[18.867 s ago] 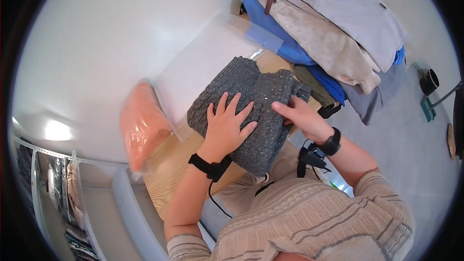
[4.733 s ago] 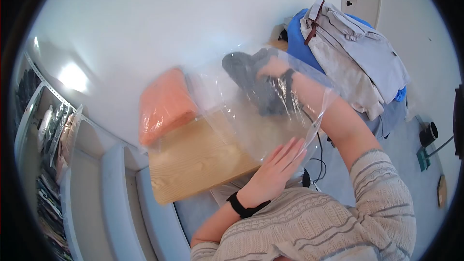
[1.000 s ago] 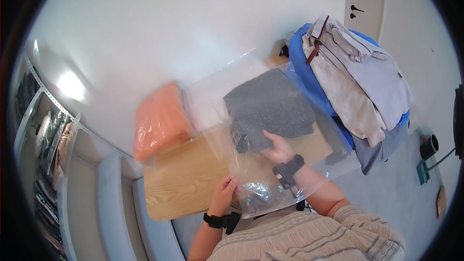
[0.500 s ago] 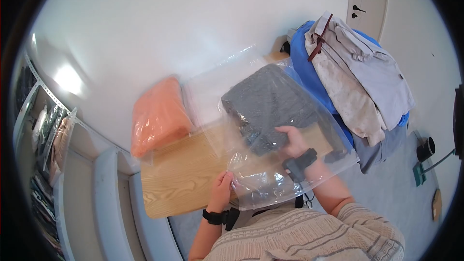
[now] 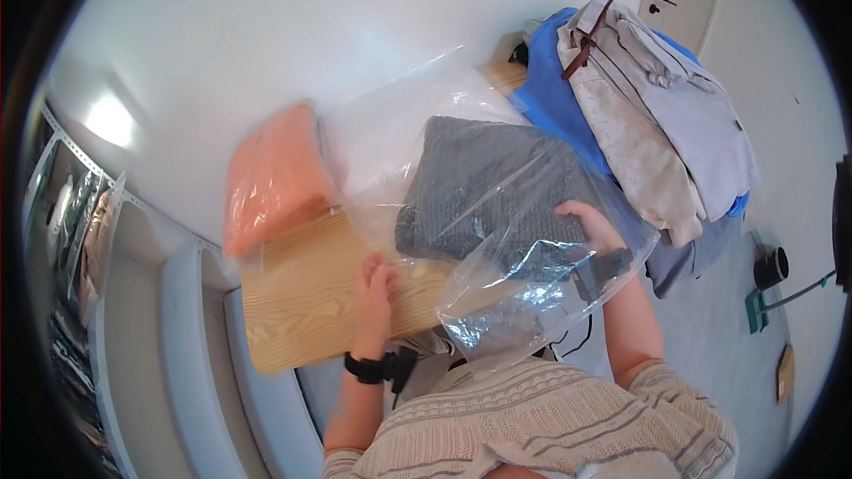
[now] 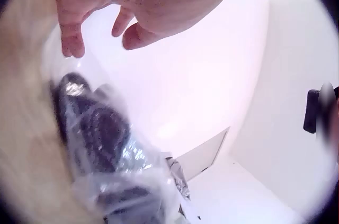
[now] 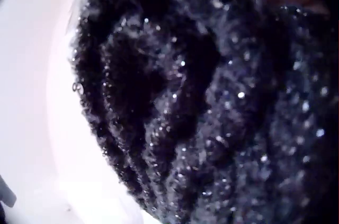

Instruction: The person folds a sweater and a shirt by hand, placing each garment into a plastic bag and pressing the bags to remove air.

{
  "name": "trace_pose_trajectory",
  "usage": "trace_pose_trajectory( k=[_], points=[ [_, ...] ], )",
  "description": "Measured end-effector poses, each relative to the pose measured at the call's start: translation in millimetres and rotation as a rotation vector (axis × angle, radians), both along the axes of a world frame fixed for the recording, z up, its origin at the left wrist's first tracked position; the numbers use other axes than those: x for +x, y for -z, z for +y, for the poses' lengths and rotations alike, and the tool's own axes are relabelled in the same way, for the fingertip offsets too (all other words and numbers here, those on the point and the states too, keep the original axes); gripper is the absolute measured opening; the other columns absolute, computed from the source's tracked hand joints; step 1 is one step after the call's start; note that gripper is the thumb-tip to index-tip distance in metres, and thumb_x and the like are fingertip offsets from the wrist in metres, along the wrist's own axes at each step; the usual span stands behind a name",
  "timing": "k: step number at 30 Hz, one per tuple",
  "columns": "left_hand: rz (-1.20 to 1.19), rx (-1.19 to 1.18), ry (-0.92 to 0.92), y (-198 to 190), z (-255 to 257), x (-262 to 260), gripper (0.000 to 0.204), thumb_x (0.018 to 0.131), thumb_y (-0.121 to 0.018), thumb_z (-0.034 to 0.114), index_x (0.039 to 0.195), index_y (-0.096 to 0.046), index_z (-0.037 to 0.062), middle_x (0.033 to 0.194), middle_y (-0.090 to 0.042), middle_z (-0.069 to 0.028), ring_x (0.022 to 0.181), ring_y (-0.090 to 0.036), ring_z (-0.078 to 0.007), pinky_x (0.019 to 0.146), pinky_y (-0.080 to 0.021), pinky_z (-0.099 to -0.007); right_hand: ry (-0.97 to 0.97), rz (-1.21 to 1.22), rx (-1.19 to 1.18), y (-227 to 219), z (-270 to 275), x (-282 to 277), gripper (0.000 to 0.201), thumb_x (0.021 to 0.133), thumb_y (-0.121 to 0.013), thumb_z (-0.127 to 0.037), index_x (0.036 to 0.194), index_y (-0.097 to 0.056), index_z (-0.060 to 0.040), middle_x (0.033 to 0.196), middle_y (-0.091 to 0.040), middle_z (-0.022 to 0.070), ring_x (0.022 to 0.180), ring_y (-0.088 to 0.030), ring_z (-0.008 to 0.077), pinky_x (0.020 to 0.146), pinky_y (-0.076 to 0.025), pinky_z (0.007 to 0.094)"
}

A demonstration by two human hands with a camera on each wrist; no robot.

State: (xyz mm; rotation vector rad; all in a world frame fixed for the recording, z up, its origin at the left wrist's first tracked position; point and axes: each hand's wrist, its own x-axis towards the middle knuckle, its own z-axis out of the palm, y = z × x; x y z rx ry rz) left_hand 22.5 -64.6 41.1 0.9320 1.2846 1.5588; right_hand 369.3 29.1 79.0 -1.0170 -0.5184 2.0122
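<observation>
A folded dark grey knit sweater [image 5: 497, 186] lies inside a clear plastic bag [image 5: 479, 328], whose mouth faces the person. My right hand [image 5: 596, 229] is inside the bag and grips the sweater's right edge, thumb on top and fingers hidden beneath. Dark ribbed knit [image 7: 201, 102] fills most of the right wrist view. Left of the bag, my left hand [image 5: 379, 288] hovers over the wooden table [image 5: 302, 310], holding nothing. In the left wrist view that hand [image 6: 148, 1] has relaxed fingers hanging above the bagged sweater [image 6: 95, 128].
An orange garment in a clear bag [image 5: 280, 182] sits at the table's left. Flat clear bags [image 5: 382, 133] lie behind the sweater. Light trousers and blue clothes form a pile [image 5: 657, 106] on the right. A shelf unit [image 5: 142, 319] with bagged clothes stands at the left.
Over the last second my left hand has let go of the bag's edge and moved left. My right hand has shifted right and up to the sweater's right side. Earlier, the sweater lay unbagged.
</observation>
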Motion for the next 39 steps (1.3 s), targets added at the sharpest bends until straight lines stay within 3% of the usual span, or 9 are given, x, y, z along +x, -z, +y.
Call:
trace_pose_trajectory(
  k=[6, 15, 17, 21, 25, 30, 33, 34, 39],
  points=[
    [0.170, -0.096, 0.192, -34, 66, -59, 0.043, 0.093, -0.053, 0.018, 0.132, -0.047, 0.0009, 0.112, -0.052, -0.0057, 0.093, -0.052, -0.0130, 0.086, -0.043, -0.0287, -0.023, -0.041, 0.188, 10, -2, 4, 0.056, 0.084, -0.059, -0.003, 0.136, -0.040, -0.0008, 0.121, -0.058, 0.0133, 0.104, -0.062, 0.0246, 0.087, -0.052, 0.0378],
    [0.073, -0.095, 0.276, -13, 160, -66, 0.037, 0.091, -0.050, 0.008, 0.127, -0.053, 0.0011, 0.102, -0.057, 0.0000, 0.087, -0.051, -0.0101, 0.080, -0.041, -0.0251, -0.125, -0.182, 0.369, 8, 13, 18, 0.060, 0.074, -0.055, 0.004, 0.133, -0.042, 0.0018, 0.116, -0.056, 0.0098, 0.100, -0.058, 0.0201, 0.084, -0.048, 0.0286],
    [0.137, -0.076, 0.124, -30, 167, -62, 0.051, 0.091, -0.049, 0.008, 0.139, -0.037, -0.0058, 0.140, -0.043, -0.0187, 0.129, -0.040, -0.0234, 0.105, -0.031, -0.0318, -0.187, -0.250, 0.428, 10, 25, 31, 0.060, 0.072, -0.055, 0.004, 0.131, -0.043, 0.0017, 0.114, -0.056, 0.0089, 0.098, -0.057, 0.0196, 0.084, -0.047, 0.0269],
    [0.160, -0.045, 0.107, -23, 198, -76, 0.054, 0.090, -0.049, 0.007, 0.140, -0.034, -0.0064, 0.147, -0.034, -0.0209, 0.136, -0.032, -0.0268, 0.109, -0.027, -0.0335, -0.291, -0.589, 0.369, 5, 43, 46, 0.059, 0.072, -0.056, -0.001, 0.130, -0.046, 0.0017, 0.114, -0.055, 0.0076, 0.100, -0.052, 0.0183, 0.086, -0.042, 0.0271],
    [0.254, -0.064, 0.119, -4, 216, -82, 0.058, 0.089, -0.051, 0.011, 0.142, -0.032, -0.0053, 0.147, -0.033, -0.0216, 0.136, -0.031, -0.0293, 0.110, -0.026, -0.0350, -0.152, -0.449, 0.289, -1, 47, 33, 0.060, 0.077, -0.061, -0.007, 0.134, -0.045, 0.0010, 0.122, -0.054, 0.0084, 0.111, -0.048, 0.0194, 0.095, -0.039, 0.0308],
    [0.531, -0.014, 0.057, -10, 190, -76, 0.060, 0.089, -0.056, 0.016, 0.142, -0.033, -0.0017, 0.147, -0.030, -0.0240, 0.137, -0.029, -0.0343, 0.112, -0.024, -0.0399, 0.054, -0.244, 0.433, -2, 26, 30, 0.062, 0.090, -0.061, -0.032, 0.139, -0.040, -0.0014, 0.139, -0.044, 0.0115, 0.127, -0.041, 0.0241, 0.103, -0.035, 0.0330],
    [1.141, 0.393, -0.019, -39, 110, -35, 0.059, 0.083, -0.066, 0.019, 0.135, -0.042, 0.0033, 0.146, -0.027, -0.0260, 0.135, -0.027, -0.0406, 0.111, -0.023, -0.0457, 0.112, -0.510, 0.419, 15, 0, 42, 0.064, 0.092, -0.058, -0.038, 0.140, -0.038, -0.0002, 0.138, -0.045, 0.0116, 0.126, -0.042, 0.0242, 0.101, -0.036, 0.0336],
    [1.151, 0.422, 0.048, -63, 68, -11, 0.058, 0.080, -0.070, 0.020, 0.131, -0.046, 0.0042, 0.144, -0.029, -0.0263, 0.133, -0.029, -0.0419, 0.110, -0.025, -0.0471, 0.210, -0.621, 0.349, 10, -14, 40, 0.061, 0.092, -0.060, -0.033, 0.139, -0.038, -0.0016, 0.122, -0.051, 0.0089, 0.104, -0.047, 0.0142, 0.087, -0.040, 0.0276],
    [1.197, 0.080, 0.271, -43, -32, 26, 0.056, 0.076, -0.073, 0.017, 0.124, -0.049, 0.0018, 0.097, -0.057, -0.0143, 0.091, -0.055, -0.0266, 0.083, -0.045, -0.0373, 0.513, -0.499, 0.282, 19, -57, 4, 0.068, 0.089, -0.065, -0.030, 0.141, -0.034, -0.0010, 0.123, -0.049, 0.0107, 0.104, -0.049, 0.0175, 0.088, -0.042, 0.0309]
  ],
)
